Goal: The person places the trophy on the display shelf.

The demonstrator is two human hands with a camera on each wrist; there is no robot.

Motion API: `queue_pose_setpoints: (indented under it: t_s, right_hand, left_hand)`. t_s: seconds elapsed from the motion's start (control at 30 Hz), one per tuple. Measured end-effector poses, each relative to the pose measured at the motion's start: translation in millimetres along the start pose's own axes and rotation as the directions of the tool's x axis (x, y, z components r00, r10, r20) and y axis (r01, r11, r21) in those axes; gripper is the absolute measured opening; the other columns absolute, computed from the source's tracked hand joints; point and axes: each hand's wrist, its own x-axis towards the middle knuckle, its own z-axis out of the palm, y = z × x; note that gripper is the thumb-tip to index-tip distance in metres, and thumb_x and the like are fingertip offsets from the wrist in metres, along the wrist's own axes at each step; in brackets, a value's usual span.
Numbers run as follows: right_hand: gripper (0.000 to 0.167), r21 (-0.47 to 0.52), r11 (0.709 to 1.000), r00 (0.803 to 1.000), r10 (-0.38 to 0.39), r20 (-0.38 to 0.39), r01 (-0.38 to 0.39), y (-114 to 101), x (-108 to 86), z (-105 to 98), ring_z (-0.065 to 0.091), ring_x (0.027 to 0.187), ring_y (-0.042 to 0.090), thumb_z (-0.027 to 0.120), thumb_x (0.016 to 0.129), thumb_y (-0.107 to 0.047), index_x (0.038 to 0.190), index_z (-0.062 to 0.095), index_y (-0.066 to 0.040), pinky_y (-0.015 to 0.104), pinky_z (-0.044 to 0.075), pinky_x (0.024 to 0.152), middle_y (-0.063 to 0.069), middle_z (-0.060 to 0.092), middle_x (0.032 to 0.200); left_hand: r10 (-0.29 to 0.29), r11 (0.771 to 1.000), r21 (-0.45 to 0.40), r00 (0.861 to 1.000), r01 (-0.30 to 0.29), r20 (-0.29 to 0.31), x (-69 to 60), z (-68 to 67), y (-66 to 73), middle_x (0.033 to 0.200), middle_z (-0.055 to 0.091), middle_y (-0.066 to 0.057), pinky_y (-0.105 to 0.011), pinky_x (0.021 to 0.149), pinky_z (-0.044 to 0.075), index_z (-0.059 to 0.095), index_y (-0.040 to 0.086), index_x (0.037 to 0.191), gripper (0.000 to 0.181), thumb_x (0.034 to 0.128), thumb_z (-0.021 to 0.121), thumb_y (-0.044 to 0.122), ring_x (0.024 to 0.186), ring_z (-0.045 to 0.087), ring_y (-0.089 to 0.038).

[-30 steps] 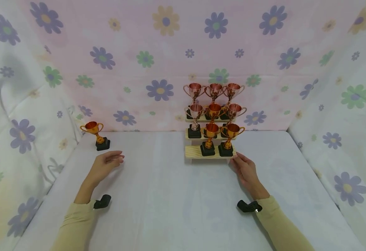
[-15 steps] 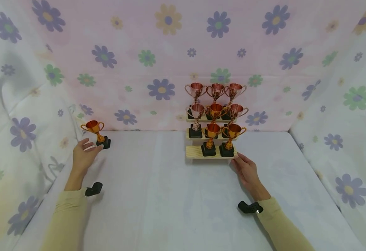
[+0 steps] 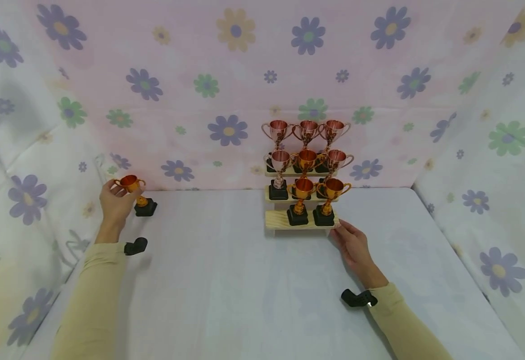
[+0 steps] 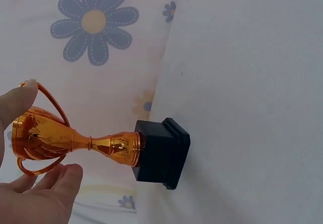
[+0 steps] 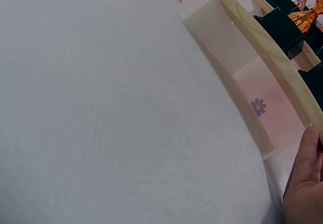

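Note:
A gold trophy cup (image 3: 129,183) on a black base stands upright on the table at the far left. My left hand (image 3: 116,202) is around its bowl; the left wrist view shows the thumb (image 4: 20,100) on one handle and fingers (image 4: 68,181) against the other. My right hand (image 3: 353,247) holds the right end of the lowest step of a wooden display stand (image 3: 276,219); some of its fingers are hidden. Two gold trophies (image 3: 333,190) stand at the middle and right of that step, while its left end is bare wood.
Rose-gold trophies (image 3: 279,160) and a gold one (image 3: 307,159) fill the stand's upper steps. White cloth (image 3: 226,280) covers the table. Flowered cloth walls (image 3: 177,100) close it in at the back and both sides.
My left hand has moved left, then forward to the lone gold trophy, and now takes it by the handles. That trophy stays in place. The right hand keeps its hold on the stand.

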Motion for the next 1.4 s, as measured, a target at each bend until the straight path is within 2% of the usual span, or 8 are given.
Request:
queue_pose_setpoints:
  t_s: [0.2,0.3,0.4,0.67,0.83,0.93,1.13,1.4]
  right_hand:
    - [0.051,0.001,1.000,1.000,-0.006,0.020,0.006,2,0.3,1,0.062,0.109,0.004,0.051,0.107,-0.016,0.153,0.033,0.000,0.020,0.051,0.102,0.003,0.051,0.137]
    - [0.052,-0.001,1.000,1.000,0.003,0.021,-0.003,2,0.1,1,0.062,0.110,0.004,0.050,0.108,-0.016,0.154,0.032,0.000,0.020,0.051,0.103,0.006,0.047,0.143]
    - [0.053,-0.003,1.000,1.000,0.006,0.024,-0.006,1,-1.1,2,0.061,0.111,0.005,0.049,0.108,-0.016,0.155,0.031,0.000,0.020,0.050,0.103,0.007,0.045,0.145]
    - [0.054,0.002,1.000,1.000,-0.002,0.030,0.002,-1,-4.3,1,0.062,0.109,0.004,0.055,0.106,-0.019,0.153,0.034,-0.001,0.023,0.048,0.106,0.000,0.053,0.132]
    - [0.053,0.016,1.000,1.000,0.002,0.028,-0.003,-1,-4.1,1,0.062,0.109,0.004,0.053,0.107,-0.018,0.153,0.034,-0.001,0.022,0.049,0.106,0.000,0.053,0.132]
    - [0.054,0.009,1.000,1.000,0.005,0.024,-0.005,-1,-3.0,2,0.062,0.110,0.005,0.053,0.107,-0.018,0.154,0.033,-0.002,0.021,0.049,0.105,0.001,0.052,0.135]
    - [0.054,0.001,1.000,1.000,0.011,0.022,-0.011,-2,-2.7,3,0.061,0.112,0.005,0.051,0.108,-0.018,0.155,0.031,-0.001,0.021,0.048,0.106,0.002,0.050,0.137]
    - [0.050,0.013,1.000,0.999,0.027,0.017,-0.027,-3,-2.8,1,0.062,0.110,0.005,0.051,0.107,-0.016,0.152,0.035,-0.003,0.020,0.050,0.103,0.003,0.050,0.138]
  left_hand:
    - [-0.001,0.981,-0.191,0.990,-0.027,-0.142,-0.3,0.5,-2.1,0.141,0.048,-0.002,-0.017,0.100,0.050,0.031,0.015,0.158,0.083,0.0895,0.078,0.016,0.120,0.049,-0.012]
    - [0.011,0.976,-0.215,0.985,-0.048,-0.170,-1.0,1.3,-5.5,0.118,0.049,0.008,-0.007,0.079,0.051,0.036,0.012,0.155,0.082,0.0865,0.082,0.016,0.105,0.050,-0.006]
    - [0.038,0.972,-0.222,0.981,-0.081,-0.190,-1.4,3.4,-10.1,0.106,0.048,0.009,-0.004,0.071,0.047,0.043,0.009,0.150,0.080,0.0833,0.085,0.018,0.096,0.049,-0.005]
    - [0.119,0.954,-0.242,0.966,-0.175,-0.228,-2.5,7.6,-20.2,0.099,0.058,0.007,-0.006,0.070,0.049,0.063,0.016,0.110,0.038,0.0809,0.086,0.009,0.091,0.056,-0.005]
    - [0.137,0.914,-0.357,0.975,-0.193,-0.176,-7.4,6.9,-19.5,0.101,0.062,0.003,-0.006,0.074,0.054,0.063,0.011,0.109,0.039,0.0795,0.082,-0.007,0.091,0.062,-0.007]
    - [0.157,0.910,-0.359,0.974,-0.208,-0.164,-13.7,5.6,-17.6,0.101,0.064,0.004,-0.006,0.076,0.054,0.064,0.009,0.111,0.040,0.0797,0.080,-0.009,0.092,0.062,-0.007]
    - [0.275,0.895,-0.308,0.944,-0.321,-0.184,-25.2,1.4,-15.4,0.100,0.066,0.003,-0.006,0.077,0.053,0.068,0.002,0.117,0.041,0.0793,0.081,-0.008,0.089,0.064,-0.008]
    - [0.393,0.864,-0.286,0.910,-0.414,-0.130,-50.3,5.1,0.9,0.099,0.070,0.004,-0.008,0.078,0.055,0.069,-0.002,0.119,0.041,0.0798,0.081,-0.007,0.088,0.067,-0.008]
